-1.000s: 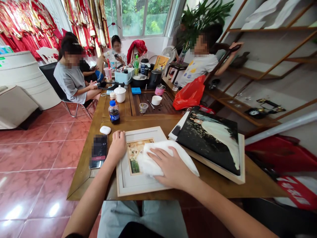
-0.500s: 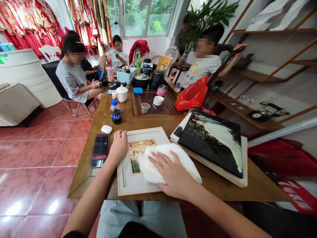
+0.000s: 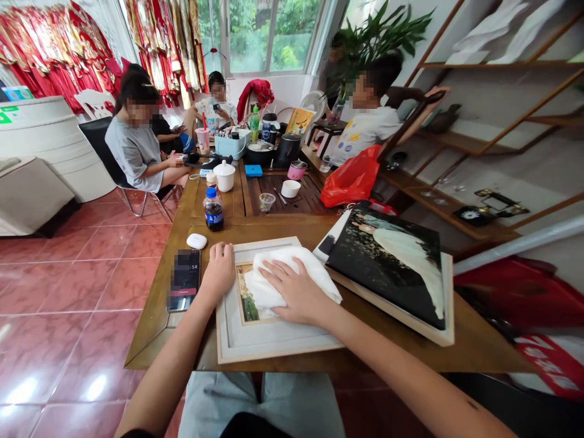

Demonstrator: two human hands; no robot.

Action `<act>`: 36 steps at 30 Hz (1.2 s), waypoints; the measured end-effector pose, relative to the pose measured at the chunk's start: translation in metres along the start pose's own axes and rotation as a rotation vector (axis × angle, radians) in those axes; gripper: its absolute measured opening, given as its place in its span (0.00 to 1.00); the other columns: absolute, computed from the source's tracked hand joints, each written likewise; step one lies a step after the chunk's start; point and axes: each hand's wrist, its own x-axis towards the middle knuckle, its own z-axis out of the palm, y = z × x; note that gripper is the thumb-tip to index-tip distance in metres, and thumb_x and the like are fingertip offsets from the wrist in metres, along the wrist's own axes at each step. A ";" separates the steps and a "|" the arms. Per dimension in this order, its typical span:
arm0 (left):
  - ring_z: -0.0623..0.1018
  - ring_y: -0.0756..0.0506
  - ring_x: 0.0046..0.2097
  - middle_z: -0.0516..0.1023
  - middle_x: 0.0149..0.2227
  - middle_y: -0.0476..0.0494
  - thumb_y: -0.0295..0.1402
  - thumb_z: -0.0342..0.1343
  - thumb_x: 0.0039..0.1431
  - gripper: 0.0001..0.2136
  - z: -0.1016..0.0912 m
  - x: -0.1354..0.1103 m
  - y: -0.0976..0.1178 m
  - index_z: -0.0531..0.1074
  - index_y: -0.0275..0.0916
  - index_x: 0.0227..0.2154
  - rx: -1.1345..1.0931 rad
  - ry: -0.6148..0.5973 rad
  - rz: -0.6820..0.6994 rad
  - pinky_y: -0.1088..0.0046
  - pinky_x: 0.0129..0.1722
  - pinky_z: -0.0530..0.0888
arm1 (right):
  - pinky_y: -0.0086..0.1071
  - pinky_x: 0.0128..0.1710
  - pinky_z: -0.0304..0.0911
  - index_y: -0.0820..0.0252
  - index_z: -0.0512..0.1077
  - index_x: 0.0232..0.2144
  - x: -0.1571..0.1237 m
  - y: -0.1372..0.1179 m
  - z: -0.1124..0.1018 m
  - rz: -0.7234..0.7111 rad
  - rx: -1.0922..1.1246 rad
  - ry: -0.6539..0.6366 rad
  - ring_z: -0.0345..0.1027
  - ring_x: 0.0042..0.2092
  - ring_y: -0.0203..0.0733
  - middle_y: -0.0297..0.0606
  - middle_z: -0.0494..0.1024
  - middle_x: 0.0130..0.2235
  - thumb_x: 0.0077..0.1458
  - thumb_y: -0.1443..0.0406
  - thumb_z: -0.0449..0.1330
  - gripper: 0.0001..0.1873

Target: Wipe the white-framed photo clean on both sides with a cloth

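Observation:
A picture frame with a pale wooden border and a white mat lies flat on the wooden table. My left hand has its fingers curled over the frame's left edge, near the upper left corner. Across the picture inside spreads a folded white cloth, which hides much of it. On top of this cloth my right hand lies flat, pressing down with the fingers apart. Only the picture's left part, with greenery and a tan upper area, shows beside the cloth.
Right of the frame lies a stack of framed photos. At left are a phone, a white case and a dark drink bottle. Farther back stand a lidded white cup and a red plastic bag. Several people sit around the table.
My right hand has slid the white cloth left and away from me over the picture, uncovering the frame's lower right part. My left hand stays at the frame's edge.

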 end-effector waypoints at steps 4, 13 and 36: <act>0.67 0.35 0.60 0.69 0.56 0.29 0.20 0.42 0.63 0.24 -0.002 -0.001 0.001 0.64 0.26 0.61 0.017 -0.011 0.004 0.53 0.64 0.63 | 0.68 0.67 0.39 0.64 0.59 0.69 -0.027 -0.014 0.001 -0.029 0.048 -0.023 0.53 0.69 0.65 0.57 0.58 0.71 0.58 0.50 0.60 0.43; 0.66 0.35 0.60 0.70 0.55 0.30 0.21 0.41 0.64 0.25 -0.005 -0.001 0.002 0.63 0.31 0.63 -0.006 -0.017 0.014 0.49 0.63 0.64 | 0.68 0.66 0.40 0.63 0.62 0.68 -0.036 -0.017 -0.003 -0.056 0.124 -0.063 0.54 0.69 0.64 0.57 0.60 0.70 0.57 0.51 0.61 0.41; 0.66 0.34 0.61 0.69 0.56 0.26 0.21 0.42 0.64 0.24 -0.002 -0.001 0.002 0.62 0.24 0.63 0.046 -0.017 0.028 0.52 0.64 0.62 | 0.65 0.69 0.31 0.61 0.54 0.72 0.000 -0.012 -0.002 -0.197 0.128 -0.081 0.43 0.73 0.60 0.52 0.51 0.74 0.56 0.52 0.62 0.47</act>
